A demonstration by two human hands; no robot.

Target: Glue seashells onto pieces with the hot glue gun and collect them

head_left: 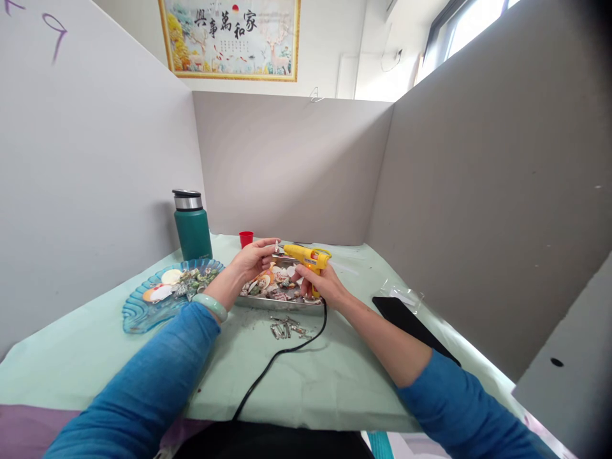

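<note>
My right hand [321, 280] is wrapped round the handle of a yellow hot glue gun [306, 256], its nozzle aimed left. Between the thumb and fingertips of my left hand [253, 260] is a small silvery piece [276, 246], too small to name surely; it is held upright close to the nozzle. Under both hands lies a metal tray [282, 306] full of seashells [270, 280], partly hidden by my right hand. Several small silvery metal clips [287, 328] lie in a loose pile in front of the tray.
A blue shell-shaped dish [136, 322] with shells stands left, a green bottle [192, 233] behind it. Behind my left hand is a red cup [246, 239]. The glue gun's black cord [272, 363] runs to the near edge. At right lies a black flat object [411, 325]; grey partitions [296, 166] enclose the table.
</note>
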